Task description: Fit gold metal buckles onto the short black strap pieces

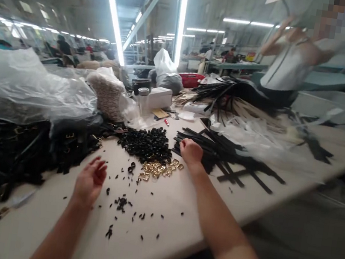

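Note:
My right hand [191, 152] reaches over the near ends of a pile of black straps [221, 147], its fingers closed at one strap's end. The fingertips are partly hidden, so the grip itself shows poorly. My left hand [90, 180] hovers above the table, fingers loosely curled and apart, with nothing seen in it. Between the hands lies a heap of small black loops [149, 143]. Gold-coloured metal buckles [158, 170] are gathered at its near side. Tiny black pieces [121, 203] are scattered over the pale tabletop [171, 242].
Black strapped goods [3, 152] and a plastic bag [36, 87] crowd the left side. Behind stand a clear jar [143, 101], a white box [160, 98] and more long straps [224, 89]. A person in a white top [287, 64] stands at the far right.

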Available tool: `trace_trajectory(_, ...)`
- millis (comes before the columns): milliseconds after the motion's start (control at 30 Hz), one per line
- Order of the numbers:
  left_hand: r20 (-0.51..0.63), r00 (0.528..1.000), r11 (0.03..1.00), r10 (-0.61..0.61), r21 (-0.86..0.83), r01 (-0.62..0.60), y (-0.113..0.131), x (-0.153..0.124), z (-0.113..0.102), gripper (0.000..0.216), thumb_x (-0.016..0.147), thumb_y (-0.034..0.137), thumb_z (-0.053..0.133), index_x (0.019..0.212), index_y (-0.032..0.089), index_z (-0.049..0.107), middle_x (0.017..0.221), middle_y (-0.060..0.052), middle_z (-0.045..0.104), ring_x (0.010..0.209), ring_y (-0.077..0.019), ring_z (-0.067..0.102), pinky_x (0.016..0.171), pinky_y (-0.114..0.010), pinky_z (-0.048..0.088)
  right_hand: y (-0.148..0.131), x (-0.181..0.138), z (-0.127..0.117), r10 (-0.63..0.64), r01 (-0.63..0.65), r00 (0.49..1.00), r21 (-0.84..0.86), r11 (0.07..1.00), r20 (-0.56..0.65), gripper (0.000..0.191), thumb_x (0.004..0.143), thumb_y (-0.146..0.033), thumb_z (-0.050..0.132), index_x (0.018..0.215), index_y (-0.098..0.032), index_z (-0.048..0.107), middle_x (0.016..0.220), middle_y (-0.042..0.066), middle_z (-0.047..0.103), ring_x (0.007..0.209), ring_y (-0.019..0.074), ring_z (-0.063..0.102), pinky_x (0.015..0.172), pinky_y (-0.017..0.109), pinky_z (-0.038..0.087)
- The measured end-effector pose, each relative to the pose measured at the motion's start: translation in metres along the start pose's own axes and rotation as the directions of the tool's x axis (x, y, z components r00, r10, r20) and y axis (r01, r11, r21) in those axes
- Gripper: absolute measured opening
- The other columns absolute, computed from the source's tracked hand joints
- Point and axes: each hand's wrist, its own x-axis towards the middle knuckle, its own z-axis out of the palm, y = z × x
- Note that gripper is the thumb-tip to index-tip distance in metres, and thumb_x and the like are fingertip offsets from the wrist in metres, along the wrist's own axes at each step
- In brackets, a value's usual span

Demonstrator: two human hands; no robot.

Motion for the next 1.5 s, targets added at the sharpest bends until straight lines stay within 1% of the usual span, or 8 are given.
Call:
trace_trajectory(133,0.304,0.953,0.930,-0.016,0.354,-0.098,-0.058,-0.036,0.027,0.032,0.066,0.030,0.079,0.093,0.016,0.070,0.077,-0.004,0.070,0.062,-0.0115,0.063,0.056,-0.020,0.051,0.003,0.001,0.000,0.032,-0.013,0.984,-0.110,0.994,0.175,0.025,0.084,-0.036,0.057,0.094,-0.017,0.071,0.099,0.012,0.069,0.093,0.0232,0.063,0.078,0.031,0.041)
trace_trajectory(300,0.498,0.864,0.800,0.074,0.488,-0.350,-0.064,-0.044,0.025,0.028,0.073,0.036,0.073,0.094,0.017,0.072,0.076,-0.005,0.070,0.063,-0.0146,0.063,0.062,-0.026,0.051,0.005,0.002,0.002,0.009,0.031,0.970,-0.162,0.986,0.244,0.029,0.077,-0.029,0.063,0.101,-0.014,0.071,0.109,0.017,0.065,0.103,0.0268,0.059,0.087,0.035,0.040)
trace_trajectory(633,0.429,0.896,0.796,0.116,0.499,-0.342,-0.059,-0.033,0.024,0.026,0.073,0.034,0.073,0.090,0.015,0.071,0.074,-0.006,0.069,0.060,-0.0139,0.062,0.059,-0.026,0.049,0.003,0.005,-0.003,0.024,0.006,0.955,-0.099,0.995,0.297,0.021,0.086,-0.030,0.057,0.096,-0.018,0.071,0.100,0.012,0.070,0.091,0.0219,0.064,0.074,0.028,0.043)
trace_trajectory(767,0.440,0.891,0.799,0.110,0.494,-0.343,-0.059,-0.031,0.024,0.032,0.075,0.035,0.072,0.100,0.015,0.067,0.076,-0.005,0.069,0.061,-0.0136,0.062,0.058,-0.024,0.049,-0.012,-0.003,-0.012,-0.148,0.123,0.964,0.120,0.985,0.222,0.023,0.092,-0.031,0.050,0.099,-0.017,0.067,0.089,0.010,0.070,0.078,0.0170,0.063,0.068,0.025,0.041)
trace_trajectory(867,0.431,0.899,0.822,0.078,0.482,-0.302,-0.058,-0.030,0.024,0.049,0.077,0.038,0.070,0.119,0.016,0.057,0.077,-0.005,0.069,0.061,-0.0135,0.063,0.057,-0.024,0.049,-0.033,-0.019,-0.019,-0.395,0.229,0.870,0.466,0.855,0.297,0.016,0.091,-0.027,0.053,0.093,-0.017,0.066,0.072,0.002,0.067,0.063,0.0106,0.057,0.061,0.021,0.039)
trace_trajectory(967,0.415,0.910,0.861,0.006,0.460,-0.216,-0.059,-0.033,0.027,0.063,0.077,0.041,0.069,0.130,0.017,0.046,0.080,-0.005,0.070,0.060,-0.0130,0.064,0.058,-0.023,0.050,-0.054,-0.041,-0.018,-0.559,0.167,0.750,0.717,0.677,0.353,0.011,0.088,-0.021,0.054,0.090,-0.016,0.064,0.063,-0.003,0.062,0.053,0.0069,0.051,0.054,0.018,0.037)
trace_trajectory(1167,0.395,0.916,0.879,-0.060,0.456,-0.139,-0.057,-0.039,0.030,0.070,0.073,0.037,0.073,0.133,0.017,0.043,0.074,-0.002,0.068,0.060,-0.0147,0.066,0.057,-0.023,0.051,-0.072,-0.065,-0.002,-0.699,0.043,0.582,0.843,0.536,0.415,0.012,0.087,-0.020,0.052,0.094,-0.016,0.061,0.064,-0.004,0.060,0.051,0.0065,0.049,0.047,0.017,0.035)
trace_trajectory(1500,0.311,0.950,0.903,-0.041,0.418,-0.098,-0.047,-0.037,0.029,0.069,0.073,0.033,0.072,0.133,0.016,0.044,0.070,-0.002,0.068,0.062,-0.0151,0.066,0.056,-0.022,0.048,-0.070,-0.064,-0.002,-0.704,0.340,0.677,0.759,0.556,0.212,0.016,0.076,-0.025,0.069,0.090,-0.018,0.068,0.076,-0.001,0.066,0.066,0.0089,0.054,0.060,0.019,0.035)
